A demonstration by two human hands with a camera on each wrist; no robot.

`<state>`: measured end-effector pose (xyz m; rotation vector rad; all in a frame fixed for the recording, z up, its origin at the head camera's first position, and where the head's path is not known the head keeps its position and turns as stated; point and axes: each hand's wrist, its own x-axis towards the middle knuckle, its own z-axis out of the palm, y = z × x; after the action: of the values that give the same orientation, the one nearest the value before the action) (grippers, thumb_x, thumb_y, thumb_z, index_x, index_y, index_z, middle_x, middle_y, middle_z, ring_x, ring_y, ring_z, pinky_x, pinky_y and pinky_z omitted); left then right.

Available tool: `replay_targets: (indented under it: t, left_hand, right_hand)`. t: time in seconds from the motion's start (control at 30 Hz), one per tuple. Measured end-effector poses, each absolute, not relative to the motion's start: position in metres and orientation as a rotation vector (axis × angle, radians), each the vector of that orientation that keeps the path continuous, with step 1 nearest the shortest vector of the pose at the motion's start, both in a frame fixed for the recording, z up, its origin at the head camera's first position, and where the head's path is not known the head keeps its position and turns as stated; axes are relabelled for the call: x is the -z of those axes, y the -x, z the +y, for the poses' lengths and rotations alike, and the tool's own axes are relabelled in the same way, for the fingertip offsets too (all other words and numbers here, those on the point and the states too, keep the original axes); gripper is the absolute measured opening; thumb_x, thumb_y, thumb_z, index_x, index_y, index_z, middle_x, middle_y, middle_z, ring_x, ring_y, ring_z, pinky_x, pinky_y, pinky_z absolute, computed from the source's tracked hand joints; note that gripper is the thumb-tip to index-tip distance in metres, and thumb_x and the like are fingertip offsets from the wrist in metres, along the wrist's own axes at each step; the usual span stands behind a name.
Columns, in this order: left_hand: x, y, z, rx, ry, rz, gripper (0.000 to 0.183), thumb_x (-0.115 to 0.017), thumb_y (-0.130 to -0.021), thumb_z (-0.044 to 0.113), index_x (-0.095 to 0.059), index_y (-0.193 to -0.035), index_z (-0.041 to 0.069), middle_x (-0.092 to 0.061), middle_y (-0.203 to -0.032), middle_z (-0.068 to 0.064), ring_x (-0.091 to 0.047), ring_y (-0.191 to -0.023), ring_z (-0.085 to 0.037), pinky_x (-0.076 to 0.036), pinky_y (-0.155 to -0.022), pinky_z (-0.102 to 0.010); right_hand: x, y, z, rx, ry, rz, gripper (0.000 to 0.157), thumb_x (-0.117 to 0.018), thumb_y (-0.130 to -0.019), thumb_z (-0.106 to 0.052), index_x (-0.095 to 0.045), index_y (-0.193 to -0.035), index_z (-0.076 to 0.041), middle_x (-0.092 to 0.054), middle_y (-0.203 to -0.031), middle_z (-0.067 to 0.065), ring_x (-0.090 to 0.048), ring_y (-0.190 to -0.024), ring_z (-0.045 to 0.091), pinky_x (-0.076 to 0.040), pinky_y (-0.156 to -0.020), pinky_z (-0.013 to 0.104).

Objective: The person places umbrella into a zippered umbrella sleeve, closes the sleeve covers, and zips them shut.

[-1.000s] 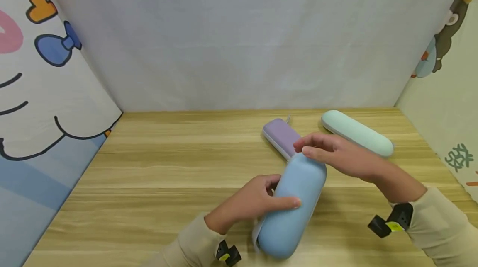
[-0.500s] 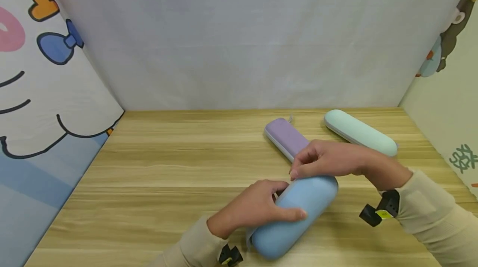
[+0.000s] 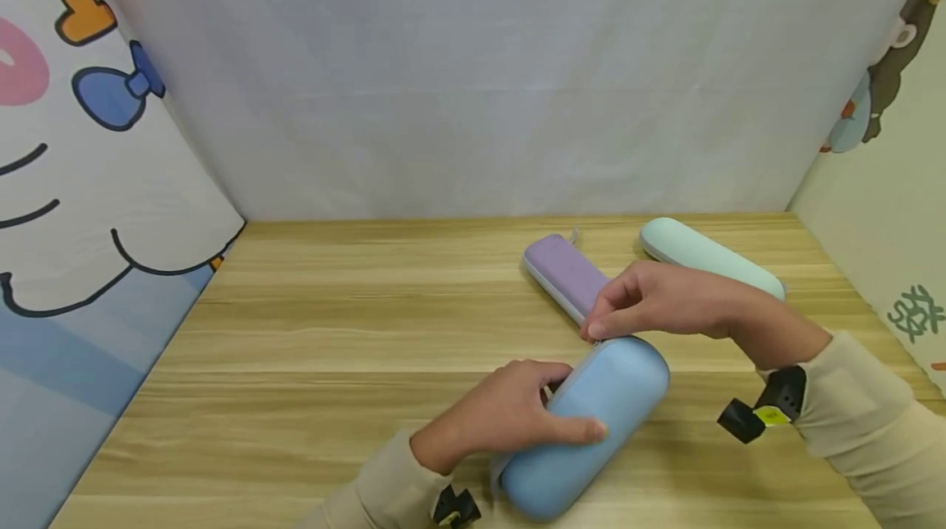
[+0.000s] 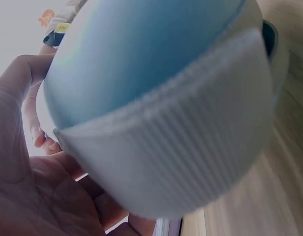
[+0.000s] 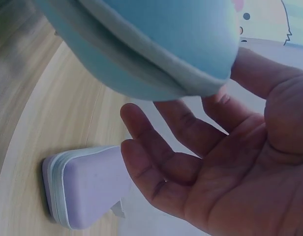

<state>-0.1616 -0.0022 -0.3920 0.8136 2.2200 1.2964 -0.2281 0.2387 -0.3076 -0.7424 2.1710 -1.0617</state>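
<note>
A light blue zippered case (image 3: 591, 422) is held tilted above the table, with a grey ribbed strap (image 4: 191, 132) across its near end. My left hand (image 3: 517, 406) grips its left side, thumb on top and the other fingers mostly hidden beneath. At the far end, my right hand (image 3: 658, 303) pinches what looks like the zipper pull between thumb and forefinger; the pull is mostly covered. Its other fingers (image 5: 156, 152) are loosely bent below the case. A dark gap runs along the pale zipper seam (image 5: 136, 54) in the right wrist view.
A purple zippered case (image 3: 565, 270) lies just beyond the hands. Farther right is a mint green case (image 3: 709, 254), partly behind my right hand. Both rest on the wood-grain table (image 3: 332, 307), which has a pale cloth (image 3: 473, 85) behind it and printed panels at both sides.
My right hand has gone from touching the blue case's far end to pinching at its far left corner, now slightly higher than half a second ago. The case has turned rightward; the left hand keeps its grip.
</note>
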Motion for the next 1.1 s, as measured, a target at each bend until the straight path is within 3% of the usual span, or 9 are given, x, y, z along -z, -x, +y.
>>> replay_targets:
  t: [0.2, 0.37, 0.6, 0.83, 1.1]
  left_hand:
    - [0.394, 0.163, -0.001, -1.254, -0.804, 2.264, 0.031, -0.079, -0.088, 0.047, -0.068, -0.099, 0.02, -0.067, -0.081, 0.012, -0.063, -0.068, -0.005, -0.053, -0.061, -0.025]
    - [0.395, 0.163, 0.0, -1.207, -0.756, 2.318, 0.039, -0.08, -0.086, 0.05, -0.066, -0.105, 0.02, -0.066, -0.084, 0.012, -0.063, -0.07, -0.005, -0.052, -0.062, -0.026]
    - [0.393, 0.163, 0.002, -1.098, -0.707, 2.461, 0.05, -0.08, -0.081, 0.058, -0.064, -0.109, 0.019, -0.063, -0.086, 0.013, -0.061, -0.07, -0.004, -0.051, -0.06, -0.026]
    - [0.39, 0.162, -0.002, -1.017, -0.678, 2.604, 0.054, -0.08, -0.079, 0.062, -0.062, -0.107, 0.02, -0.063, -0.09, 0.014, -0.059, -0.071, -0.002, -0.049, -0.061, -0.025]
    - [0.387, 0.163, -0.004, -1.008, -0.698, 2.654, 0.053, -0.08, -0.081, 0.062, -0.064, -0.108, 0.019, -0.063, -0.089, 0.013, -0.058, -0.07, -0.001, -0.049, -0.06, -0.025]
  right_hand:
    - [0.31, 0.229, 0.24, 1.087, 0.733, 2.182, 0.018, -0.072, -0.098, -0.023, -0.077, -0.091, -0.008, -0.074, -0.098, 0.006, -0.062, -0.095, 0.022, -0.051, -0.079, 0.03]
    - [0.306, 0.226, 0.24, 1.075, 0.667, 2.23, 0.018, -0.071, -0.099, -0.022, -0.075, -0.093, -0.006, -0.073, -0.102, 0.007, -0.062, -0.098, 0.022, -0.051, -0.081, 0.03]
    - [0.299, 0.222, 0.245, 1.047, 0.615, 2.315, 0.025, -0.068, -0.101, -0.022, -0.073, -0.11, 0.001, -0.073, -0.113, 0.007, -0.064, -0.105, 0.019, -0.052, -0.088, 0.033]
    - [0.297, 0.221, 0.253, 1.001, 0.58, 2.372, 0.023, -0.066, -0.102, -0.026, -0.073, -0.106, -0.004, -0.069, -0.095, 0.001, -0.056, -0.098, 0.02, -0.047, -0.086, 0.038]
    - [0.302, 0.225, 0.265, 1.071, 0.541, 2.277, 0.028, -0.062, -0.105, -0.028, -0.07, -0.11, -0.002, -0.072, -0.112, 0.005, -0.059, -0.127, 0.037, -0.047, -0.103, 0.055]
